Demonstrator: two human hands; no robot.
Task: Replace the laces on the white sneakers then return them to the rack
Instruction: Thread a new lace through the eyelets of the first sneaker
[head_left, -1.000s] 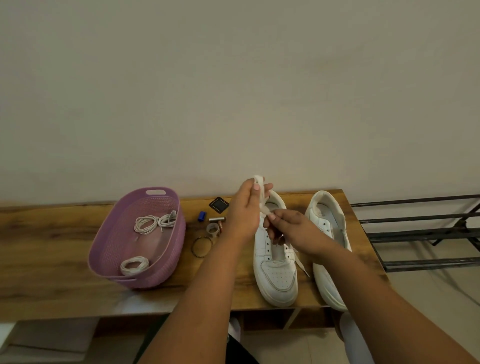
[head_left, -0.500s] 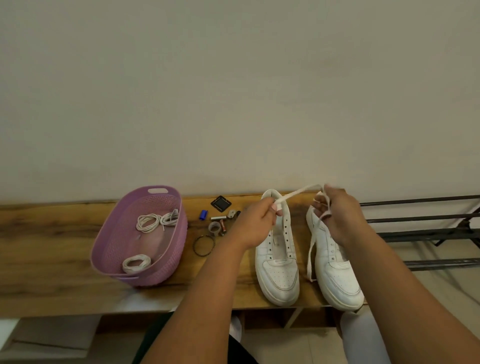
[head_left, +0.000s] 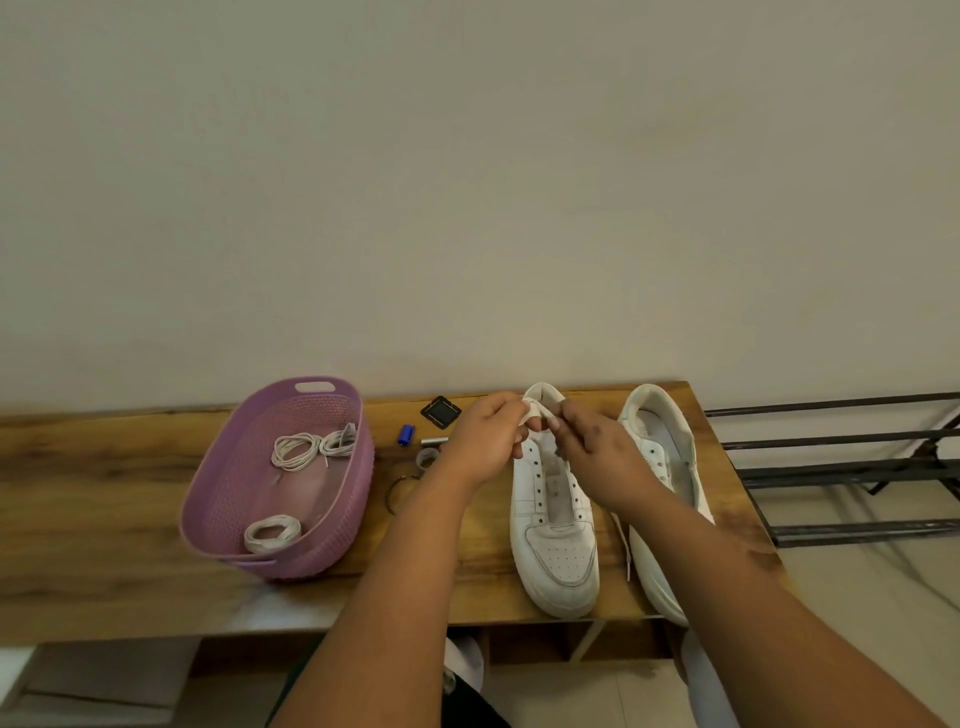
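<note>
Two white sneakers lie side by side on the wooden table (head_left: 104, 519), toes toward me: the left sneaker (head_left: 553, 540) with bare eyelets, and the right sneaker (head_left: 657, 447) partly behind my right forearm. Over the left sneaker's heel, my left hand (head_left: 485, 436) and my right hand (head_left: 597, 452) meet and pinch a flat white lace (head_left: 537, 410) between the fingers. One loose end of the lace (head_left: 623, 545) hangs down between the two shoes.
A purple plastic basket (head_left: 332, 545) at the left holds three coiled white laces. Small items lie between basket and shoes: a black square, a blue cap (head_left: 405, 434), a metal tube, a tape ring, a bracelet. The black metal rack (head_left: 841, 467) stands right of the table.
My hands were spread apart with the lace stretched between them over the shoes; now they have come back together above the left sneaker's heel, gathering the lace.
</note>
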